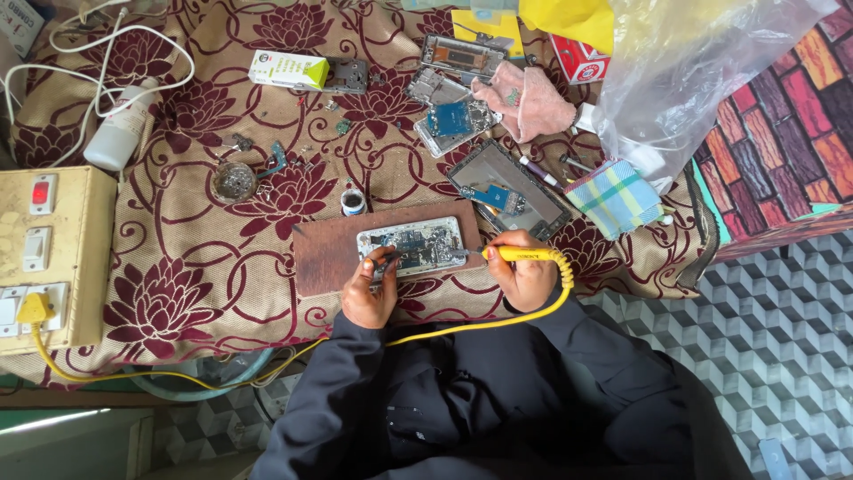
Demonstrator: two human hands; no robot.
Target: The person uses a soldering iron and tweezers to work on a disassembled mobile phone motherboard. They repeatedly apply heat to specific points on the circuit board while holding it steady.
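Yellow-handled soldering iron (524,255) sits in the right hand (524,277), fingers wrapped tight round the handle, tip aimed left at the opened phone with its circuit board exposed (413,246). Its yellow cord (444,331) loops off the back of the handle, runs under the forearm and across to the yellow plug (34,309) in the beige switch-and-socket box (53,258) at the far left. The phone lies flat on a brown rectangular wooden board (324,258), about centre of the bench, which is covered with a tan cloth printed with maroon flowers (178,293). Left hand (369,289) is at the phone's left end, fingers pinched on a thin dark tool, looks like tweezers (384,262), with the point on the circuit board; too small to tell more. Just above the wooden board: a small round tin (353,202). Further left, a round metal dish (234,180), a white plastic bottle (120,133) and loose white cable (107,53). Above the phone: several stripped phone frames, one with a blue board (453,120), and a dark phone shell with a blue part inside (506,189). A pink cloth (529,102) lies on the frames. To the right, a blue-and-yellow checked cloth pad (615,197) and a clear plastic bag (702,71). A white and green carton (289,69) lies near the top edge. Person wears dark sleeves.
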